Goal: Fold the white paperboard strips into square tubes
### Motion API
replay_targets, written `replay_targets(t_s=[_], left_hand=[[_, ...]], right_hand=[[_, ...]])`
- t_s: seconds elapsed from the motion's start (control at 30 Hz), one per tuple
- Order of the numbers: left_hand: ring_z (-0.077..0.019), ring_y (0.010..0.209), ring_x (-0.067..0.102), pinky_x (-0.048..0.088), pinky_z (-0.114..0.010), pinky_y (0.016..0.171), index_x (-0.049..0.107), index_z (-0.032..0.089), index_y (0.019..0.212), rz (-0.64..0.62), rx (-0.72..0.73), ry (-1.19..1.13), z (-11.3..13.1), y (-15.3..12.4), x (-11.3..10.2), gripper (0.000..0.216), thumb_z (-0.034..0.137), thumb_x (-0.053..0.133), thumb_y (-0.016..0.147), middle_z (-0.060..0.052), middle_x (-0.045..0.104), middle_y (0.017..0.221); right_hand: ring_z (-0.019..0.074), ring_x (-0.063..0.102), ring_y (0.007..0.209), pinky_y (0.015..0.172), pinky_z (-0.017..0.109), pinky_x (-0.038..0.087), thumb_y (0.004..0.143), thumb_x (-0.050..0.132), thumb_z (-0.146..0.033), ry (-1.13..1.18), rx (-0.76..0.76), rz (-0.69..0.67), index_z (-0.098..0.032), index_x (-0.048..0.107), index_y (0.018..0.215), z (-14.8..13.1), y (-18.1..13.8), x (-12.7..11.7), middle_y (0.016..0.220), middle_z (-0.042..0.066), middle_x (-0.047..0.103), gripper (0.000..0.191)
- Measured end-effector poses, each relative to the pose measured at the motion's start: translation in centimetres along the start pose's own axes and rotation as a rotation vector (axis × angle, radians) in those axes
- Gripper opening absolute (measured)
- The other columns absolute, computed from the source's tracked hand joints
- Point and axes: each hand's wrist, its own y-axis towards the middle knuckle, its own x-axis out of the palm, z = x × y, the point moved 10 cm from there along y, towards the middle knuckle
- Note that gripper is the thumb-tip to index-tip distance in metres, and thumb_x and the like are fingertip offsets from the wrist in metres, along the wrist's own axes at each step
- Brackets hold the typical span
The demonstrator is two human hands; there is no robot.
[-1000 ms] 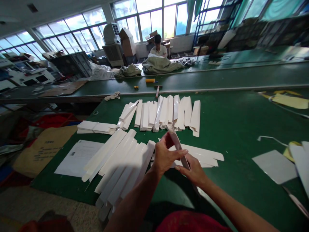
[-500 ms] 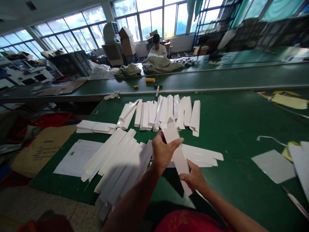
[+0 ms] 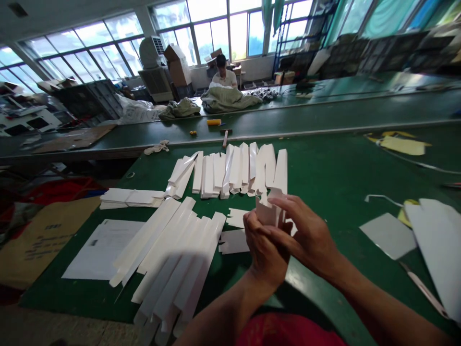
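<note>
A slim white paper box [image 3: 267, 211] stands tilted between my hands, its end with the flaps facing up and away from me. My left hand [image 3: 266, 247] is wrapped round its body. At the flap end, my right hand [image 3: 309, 233] has its fingers on the far edge and its thumb low against the near side. Beneath and left of the hands lie flat white box blanks [image 3: 234, 240] with notched ends. Behind them runs a row of folded white boxes [image 3: 237, 168]. Long, partly folded white sleeves [image 3: 180, 254] fan out to the left.
On the green table [image 3: 331, 178] are a printed sheet [image 3: 104, 250], a stack of flat blanks [image 3: 131, 197], a utility knife [image 3: 425, 288] and white card pieces [image 3: 389, 235]. A hammer [image 3: 225, 138] lies at the far edge. Across, a person [image 3: 224, 77] sits behind grey-green cloth [image 3: 230, 98].
The box has swung from lying slanted to pointing its flap end upward. My right hand has moved from the near end up to the flaps; my left hand has shifted lower. The view has turned slightly right.
</note>
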Motion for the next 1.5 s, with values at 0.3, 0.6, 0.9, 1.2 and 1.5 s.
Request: replay_targets(t_s=[0.3, 0.6, 0.9, 1.2, 1.5], left_hand=[[-0.0281, 0.122, 0.057, 0.047, -0.036, 0.1, 0.05, 0.019, 0.141, -0.384, -0.145, -0.487, 0.7, 0.7, -1.3, 0.055, 0.047, 0.055, 0.094, -0.013, 0.058, 0.134], [-0.0253, 0.11, 0.062, 0.05, -0.035, 0.091, 0.059, 0.017, 0.116, -0.247, -0.235, -0.389, 0.0, 1.2, -1.9, 0.034, 0.041, 0.054, 0.093, -0.012, 0.065, 0.116], [-0.0238, 0.103, 0.065, 0.053, -0.034, 0.086, 0.061, 0.015, 0.121, -0.107, -0.236, -0.265, -1.2, 1.3, -2.9, 0.035, 0.028, 0.053, 0.089, -0.012, 0.067, 0.113], [-0.0196, 0.094, 0.065, 0.052, -0.029, 0.084, 0.071, 0.014, 0.114, -0.022, -0.106, -0.15, 1.2, 2.9, -4.2, 0.035, 0.021, 0.05, 0.087, -0.01, 0.066, 0.101], [-0.0212, 0.11, 0.063, 0.047, -0.031, 0.098, 0.071, 0.014, 0.11, -0.083, -0.473, -0.545, -2.7, 1.4, -2.9, 0.035, 0.04, 0.054, 0.093, -0.01, 0.069, 0.111]], right_hand=[[0.0181, 0.068, 0.077, 0.065, 0.027, 0.057, 0.092, 0.066, -0.035, 0.436, 0.315, -0.09, -0.027, 0.053, 0.116, 3.4, -2.9, 2.1, 0.094, 0.002, 0.07, 0.029], [0.0215, 0.068, 0.091, 0.081, 0.036, 0.059, 0.095, 0.057, -0.045, 0.761, 0.572, -0.031, -0.023, 0.043, 0.136, 4.3, -4.7, 4.8, 0.108, 0.008, 0.069, 0.049], [0.021, 0.07, 0.076, 0.067, 0.033, 0.06, 0.081, 0.069, -0.047, 0.614, 0.739, 0.196, -0.022, 0.051, 0.105, 4.7, -4.5, 5.3, 0.084, 0.003, 0.071, 0.039], [0.0223, 0.065, 0.088, 0.076, 0.038, 0.055, 0.092, 0.057, -0.024, 0.125, 0.243, 0.388, -0.024, 0.065, 0.085, -0.1, -2.1, 1.9, 0.094, 0.007, 0.067, 0.01], [0.0176, 0.059, 0.077, 0.068, 0.03, 0.05, 0.092, 0.06, -0.035, 0.588, 0.582, 0.202, -0.022, 0.066, 0.082, 3.9, -3.6, 5.6, 0.088, 0.003, 0.062, 0.017]])
